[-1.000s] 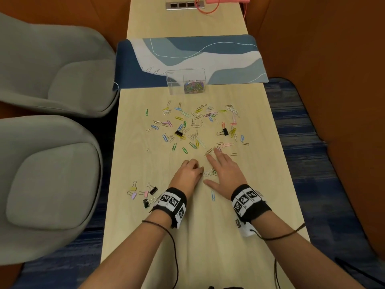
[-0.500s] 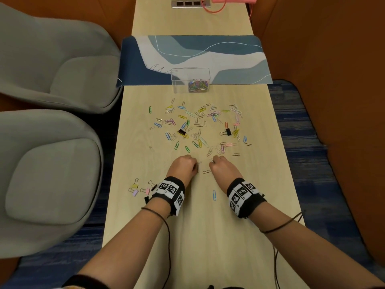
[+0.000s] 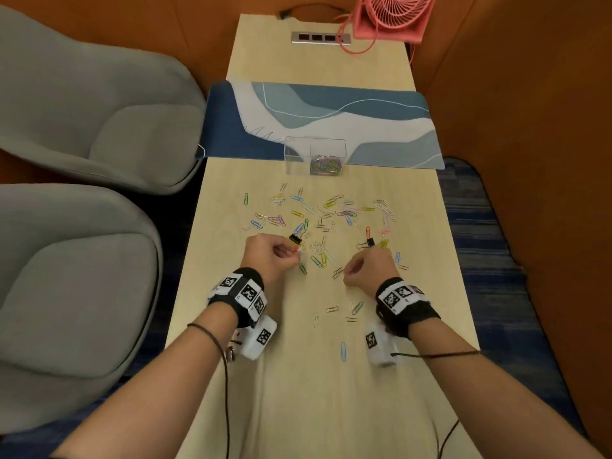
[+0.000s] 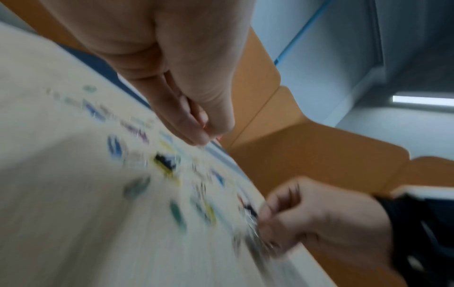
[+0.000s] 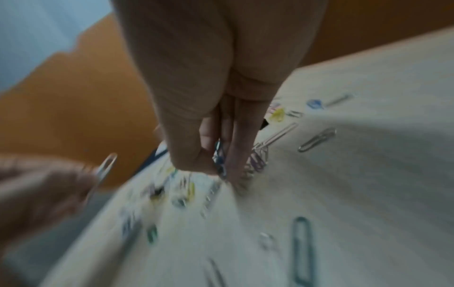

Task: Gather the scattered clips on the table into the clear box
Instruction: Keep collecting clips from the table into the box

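Many coloured and silver paper clips and two black binder clips lie scattered mid-table. The clear box stands beyond them at the mat's edge, with a heap of clips in its right half. My left hand is curled at the near left edge of the scatter and pinches a silver paper clip. My right hand, curled at the near right, grips a small bunch of clips. Both wrist views are blurred; the left hand shows its fingertips pressed together.
A blue patterned desk mat crosses the table behind the box. A pink fan and a socket strip sit at the far end. Two grey chairs stand along the left side. A few clips lie nearer me.
The right hand went from flat on the table to curled around clips. Both hands then moved forward towards the scatter, carrying clips.
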Available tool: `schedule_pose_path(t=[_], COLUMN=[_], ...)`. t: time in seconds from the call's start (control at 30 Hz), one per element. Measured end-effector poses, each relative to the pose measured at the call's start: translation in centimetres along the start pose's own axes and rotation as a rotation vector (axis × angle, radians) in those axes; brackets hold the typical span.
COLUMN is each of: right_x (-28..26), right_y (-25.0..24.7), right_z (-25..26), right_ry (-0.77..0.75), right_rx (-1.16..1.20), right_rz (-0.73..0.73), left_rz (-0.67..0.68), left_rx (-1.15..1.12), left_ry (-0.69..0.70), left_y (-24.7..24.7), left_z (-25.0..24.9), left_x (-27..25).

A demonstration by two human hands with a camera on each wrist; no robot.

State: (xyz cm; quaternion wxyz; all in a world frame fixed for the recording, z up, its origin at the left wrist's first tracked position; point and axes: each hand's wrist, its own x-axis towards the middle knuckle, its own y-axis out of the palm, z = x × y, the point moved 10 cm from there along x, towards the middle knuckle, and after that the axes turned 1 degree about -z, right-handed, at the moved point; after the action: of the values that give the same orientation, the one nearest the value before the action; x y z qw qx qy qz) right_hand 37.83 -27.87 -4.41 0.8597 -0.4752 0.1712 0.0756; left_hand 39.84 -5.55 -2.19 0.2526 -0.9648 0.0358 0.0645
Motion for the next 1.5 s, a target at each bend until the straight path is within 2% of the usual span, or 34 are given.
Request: schedule_pose_path(t=[0.1,0.17,0.23,0.37,0.57,0.73,0.87,0.97,1.07,1.2,1.37,1.5], right_x=[0.5,1.0,1.9,4.7,10.3,15.9,18.8,19.7,20.2,20.8,21.1,21.4], right_y=[-0.9,-1.5,-2.6,-6.3,-11.7,-14.7,-14.6,-13.9,-13.3,-13.1,-13.6,-12.9], right_z=[-1.8,-1.4,-0.4,1.5,4.8,6.6,6.6,6.5,6.1,5.8,8.1,10.7], right_ry=[0.136,0.207,0.221,0.174,0.070,0.004,-0.022,-0.041,-0.049,-0.082,-0.245,-0.424], right_rx=[0.522,0.867,1.087,1.318,1.487,1.367,1.138,0.969,0.901,0.795,0.523,0.199], right_rz=[0.009,0.028,0.033,-0.031,-0.113,-0.184,-0.249,-0.267,-0.280,-0.326,-0.378,-0.315], left_rz=[-0.032,-0.048,-0.085,-0.095,-0.017,-0.046,-0.024,-0.030,-0.059,-0.058,-0.033,-0.180], left_rx=[-0.065,-0.070,-0.058,-0.049,0.102,0.219,0.317,0.342,0.272,0.312,0.440,0.310], left_ry=[-0.005,0.040,0.101,0.200,0.325,0.443,0.500,0.450,0.359,0.383,0.479,0.448], left_y=[-3.1,-4.7,-6.1,-6.8,-2.9,-0.2,2.3,3.0,2.7,2.8,3.3,0.5], left_z=[-1.7,-3.6,-5.7,-9.3,-12.0,-12.3,-11.5,-10.4,-9.5,-9.8,-10.4,-9.3], left_x=[2.8,4.9,7.1,11.9,18.8,22.1,22.3,22.5,22.8,22.8,22.1,21.2])
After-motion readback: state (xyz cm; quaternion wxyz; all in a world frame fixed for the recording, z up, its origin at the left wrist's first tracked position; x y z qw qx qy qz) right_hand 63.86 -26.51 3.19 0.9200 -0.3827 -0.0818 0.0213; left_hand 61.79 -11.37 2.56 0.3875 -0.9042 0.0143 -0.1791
